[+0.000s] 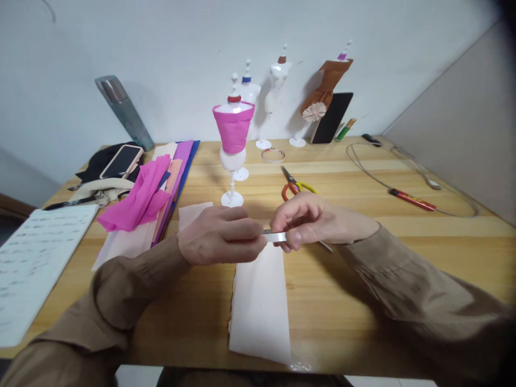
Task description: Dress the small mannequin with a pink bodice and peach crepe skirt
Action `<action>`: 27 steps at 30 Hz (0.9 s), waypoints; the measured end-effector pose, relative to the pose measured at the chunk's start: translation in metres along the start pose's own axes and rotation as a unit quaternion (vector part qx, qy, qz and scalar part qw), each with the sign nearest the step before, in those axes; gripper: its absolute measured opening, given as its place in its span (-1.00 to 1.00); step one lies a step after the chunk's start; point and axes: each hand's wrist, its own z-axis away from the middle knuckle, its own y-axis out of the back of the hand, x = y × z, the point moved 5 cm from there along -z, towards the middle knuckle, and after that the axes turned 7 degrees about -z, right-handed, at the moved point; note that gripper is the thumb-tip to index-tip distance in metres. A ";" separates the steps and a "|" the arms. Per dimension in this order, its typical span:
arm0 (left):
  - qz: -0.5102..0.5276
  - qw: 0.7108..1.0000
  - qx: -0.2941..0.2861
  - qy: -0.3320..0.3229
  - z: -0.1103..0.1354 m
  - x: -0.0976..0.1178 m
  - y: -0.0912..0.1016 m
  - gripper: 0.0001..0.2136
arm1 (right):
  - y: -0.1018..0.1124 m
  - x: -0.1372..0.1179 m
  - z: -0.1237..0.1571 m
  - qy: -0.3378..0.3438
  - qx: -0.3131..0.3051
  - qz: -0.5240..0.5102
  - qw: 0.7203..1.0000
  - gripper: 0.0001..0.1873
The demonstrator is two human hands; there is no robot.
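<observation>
1. I hold a small pale band (pixel 276 237), perhaps tape, above the far end of the pale strip (pixel 260 306).
2. My left grip (pixel 220 235) and right grip (pixel 309 219) pinch it narrowly from either side.
3. The strip lies flat on the desk (pixel 463 242), seemingly joined to nothing yet.
4. Beyond the strip: scissors (pixel 291 178) to the right, laid down; a pink-topped form (pixel 234 129) slightly left, already covered.
5. Farther beyond the strip, rightward, a bare form (pixel 278 78) remains undressed.
</observation>
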 end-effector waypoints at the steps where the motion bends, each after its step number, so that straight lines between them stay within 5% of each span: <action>1: -0.024 1.000 -0.007 -0.014 0.000 0.000 0.001 -0.79 | 0.002 0.000 0.000 0.001 0.001 0.002 1.000 -0.77; 12: -0.100 0.990 0.041 -0.094 0.012 -0.011 0.003 -0.84 | 0.016 0.007 -0.006 0.045 0.015 -0.002 0.999 -0.77; 14: -0.092 0.993 0.037 -0.061 0.017 -0.018 -0.001 -0.79 | 0.017 0.005 -0.004 0.057 0.014 -0.007 0.998 -0.77; 16: -0.024 0.996 0.047 0.071 0.018 -0.029 0.001 -0.78 | 0.018 0.003 -0.002 0.063 0.018 -0.003 0.998 -0.77; 18: 0.120 0.957 0.057 0.258 0.018 -0.040 0.001 -0.81 | 0.018 0.001 -0.001 0.059 0.018 0.006 0.998 -0.77; 20: 0.290 0.872 0.016 0.394 0.016 -0.039 -0.008 -0.79 | 0.017 0.001 -0.001 0.052 0.013 0.017 0.998 -0.75; 23: 0.446 0.777 -0.095 0.434 0.006 -0.022 -0.021 -0.71 | 0.015 0.001 -0.002 0.042 0.009 0.039 0.998 -0.73; 27: 0.521 0.723 -0.131 0.435 0.002 -0.013 -0.027 -0.76 | 0.013 -0.003 -0.001 0.035 0.006 0.113 0.993 -0.74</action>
